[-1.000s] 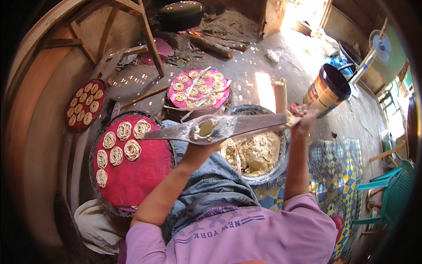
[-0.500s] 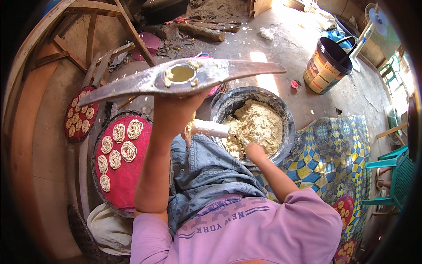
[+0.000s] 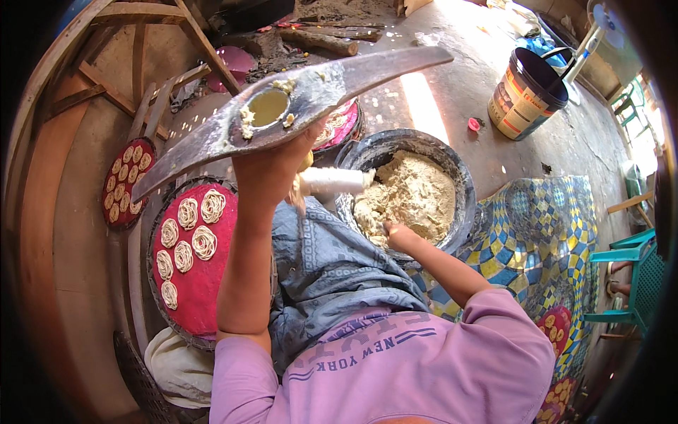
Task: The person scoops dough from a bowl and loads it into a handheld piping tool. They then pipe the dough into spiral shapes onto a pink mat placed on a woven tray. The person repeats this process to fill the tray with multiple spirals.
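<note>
Left grip: closed around a long, holed bar, held high.
Right grip: at the dough; whether holding any, cannot tell.
Dough: heaped in a dark basin.
Red tray: seven pale coils.

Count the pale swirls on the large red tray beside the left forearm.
7 swirls: two near the far edge of the red tray, four just below, one lowest. The left forearm hides part, so more may exist.

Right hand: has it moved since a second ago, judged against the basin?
Yes. The right hand was out past the basin's right rim; it has come left and toward the person, to the dough's near edge.
</note>
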The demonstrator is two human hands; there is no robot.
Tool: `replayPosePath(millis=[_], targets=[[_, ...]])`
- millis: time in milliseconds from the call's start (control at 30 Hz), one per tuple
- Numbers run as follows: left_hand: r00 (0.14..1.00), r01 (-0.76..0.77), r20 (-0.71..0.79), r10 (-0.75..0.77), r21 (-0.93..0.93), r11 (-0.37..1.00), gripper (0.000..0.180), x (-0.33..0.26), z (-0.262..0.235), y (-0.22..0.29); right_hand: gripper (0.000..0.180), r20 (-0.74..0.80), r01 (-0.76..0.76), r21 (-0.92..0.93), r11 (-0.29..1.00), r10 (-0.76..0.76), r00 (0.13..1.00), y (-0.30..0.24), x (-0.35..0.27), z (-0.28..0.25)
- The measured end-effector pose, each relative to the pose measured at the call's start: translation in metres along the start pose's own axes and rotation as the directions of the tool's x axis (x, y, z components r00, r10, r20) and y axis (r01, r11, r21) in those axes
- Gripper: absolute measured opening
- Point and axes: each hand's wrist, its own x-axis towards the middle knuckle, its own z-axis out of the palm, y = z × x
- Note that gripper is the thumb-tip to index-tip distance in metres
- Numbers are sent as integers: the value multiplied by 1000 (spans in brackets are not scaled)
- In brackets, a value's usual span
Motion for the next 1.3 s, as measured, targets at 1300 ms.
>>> replayPosePath(millis=[1300], targets=[[814,-570,335,474,311,760,45,26,85,-55,27,-430,-49,-849,525,-635,641,-203,-175,-316]])
